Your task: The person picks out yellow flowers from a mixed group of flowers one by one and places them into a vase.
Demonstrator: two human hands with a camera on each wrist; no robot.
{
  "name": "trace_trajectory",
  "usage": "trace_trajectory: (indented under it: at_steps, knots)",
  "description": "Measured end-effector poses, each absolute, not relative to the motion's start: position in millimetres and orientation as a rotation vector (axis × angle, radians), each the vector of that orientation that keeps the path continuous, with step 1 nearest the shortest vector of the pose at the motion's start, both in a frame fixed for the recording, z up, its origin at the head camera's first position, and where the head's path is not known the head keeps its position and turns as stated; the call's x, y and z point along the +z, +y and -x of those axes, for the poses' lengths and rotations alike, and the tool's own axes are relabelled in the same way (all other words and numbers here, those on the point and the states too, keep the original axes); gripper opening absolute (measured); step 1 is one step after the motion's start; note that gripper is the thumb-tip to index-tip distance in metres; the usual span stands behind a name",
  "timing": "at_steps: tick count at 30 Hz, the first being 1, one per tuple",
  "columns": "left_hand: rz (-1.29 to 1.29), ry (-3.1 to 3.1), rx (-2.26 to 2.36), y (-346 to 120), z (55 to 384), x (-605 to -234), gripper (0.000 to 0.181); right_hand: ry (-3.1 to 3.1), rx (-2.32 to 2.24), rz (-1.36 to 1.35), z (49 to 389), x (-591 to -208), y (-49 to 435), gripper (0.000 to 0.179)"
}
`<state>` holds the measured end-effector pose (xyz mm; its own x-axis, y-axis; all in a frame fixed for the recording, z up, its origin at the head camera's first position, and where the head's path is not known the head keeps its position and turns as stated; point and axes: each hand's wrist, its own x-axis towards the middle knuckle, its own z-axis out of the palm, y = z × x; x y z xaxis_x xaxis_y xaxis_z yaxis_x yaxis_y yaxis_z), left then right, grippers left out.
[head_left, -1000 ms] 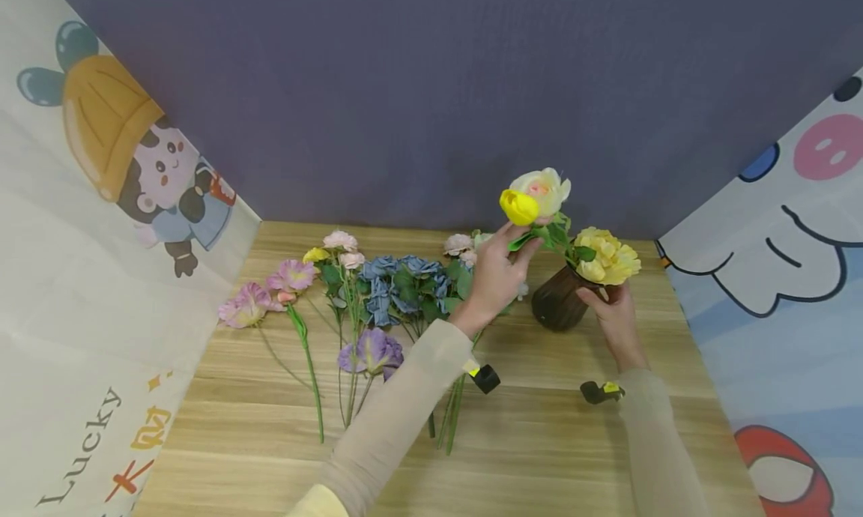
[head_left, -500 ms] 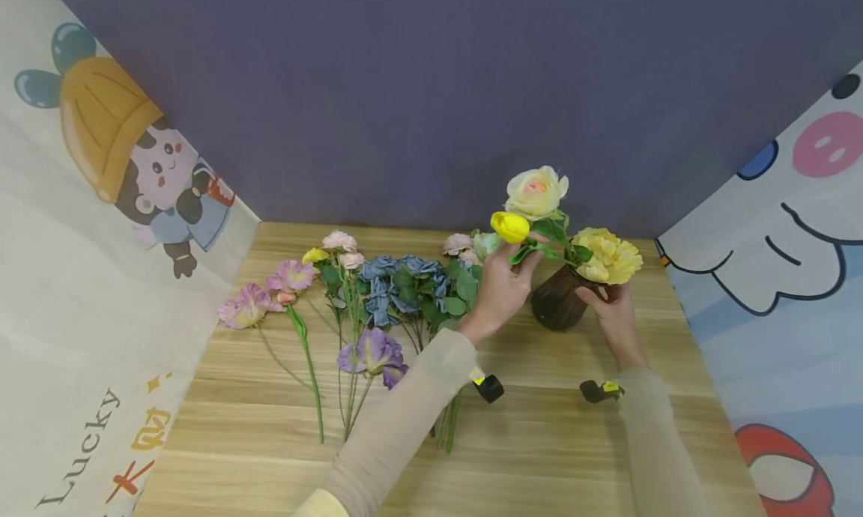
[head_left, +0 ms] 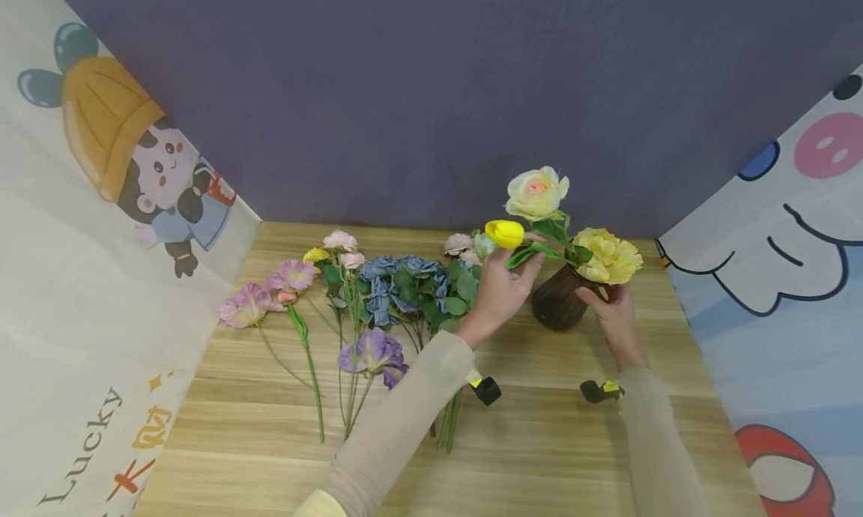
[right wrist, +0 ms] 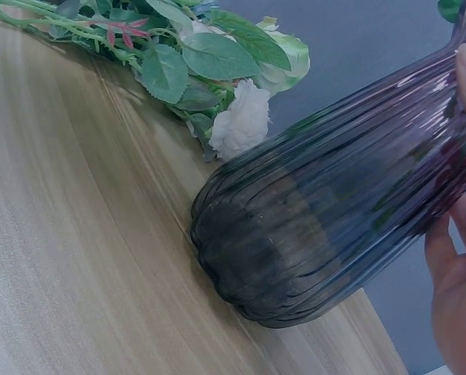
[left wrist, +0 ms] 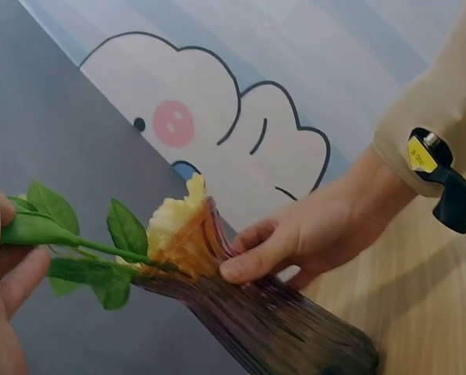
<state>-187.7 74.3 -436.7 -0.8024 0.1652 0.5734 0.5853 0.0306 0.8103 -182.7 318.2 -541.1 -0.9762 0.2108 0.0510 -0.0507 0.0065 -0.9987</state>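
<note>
My left hand (head_left: 499,291) pinches a yellow tulip (head_left: 504,234) by its green stem and leaves, just under the bloom. In the left wrist view the tulip's stem (left wrist: 112,250) runs to the mouth of a dark, ribbed glass vase (left wrist: 287,328). A cream rose (head_left: 537,193) with a pinkish centre and a ruffled yellow flower (head_left: 607,256) also stand at the vase mouth. The vase tilts, and my right hand (head_left: 615,318) grips it near the neck. In the right wrist view the vase's base (right wrist: 248,258) is close to the tabletop; whether it touches is unclear.
Left of the vase, blue flowers (head_left: 380,300), a purple flower (head_left: 372,352), pink-purple blooms (head_left: 246,306) and pale pink ones (head_left: 340,240) lie on the wooden table (head_left: 222,427). A dark wall (head_left: 404,112) rises behind; printed panels flank both sides.
The yellow tulip has tipped left and down, away from the rose, which is now fully visible. My left hand has shifted slightly down; the right hand and vase are nearly still.
</note>
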Motion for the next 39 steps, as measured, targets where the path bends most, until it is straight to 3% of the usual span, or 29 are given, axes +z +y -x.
trace_trajectory:
  at_steps: [7, 19, 26, 34, 39]
  knots:
    - [0.811, -1.937, -1.973, 66.8, 180.8, -422.1, 0.027, -2.096, 2.086, 0.167, 181.9, -541.0, 318.0, 0.073]
    - [0.656, -1.714, -2.021, 46.0, 169.6, -406.7, 0.056, -2.07, 2.101, 0.174, 181.5, -542.2, 318.7, 0.071]
    - [0.653, -1.672, -2.02, 37.4, 169.8, -406.4, 0.047, -2.07, 2.098, 0.151, 182.1, -543.6, 319.8, 0.07]
    - [0.653, -1.661, -2.041, 33.4, 171.3, -409.0, 0.054, -2.082, 2.086, 0.171, 181.7, -542.5, 319.0, 0.069]
    - [0.654, -1.7, -2.055, 33.4, 170.1, -411.7, 0.047, -2.089, 2.085, 0.184, 181.6, -542.0, 318.5, 0.07]
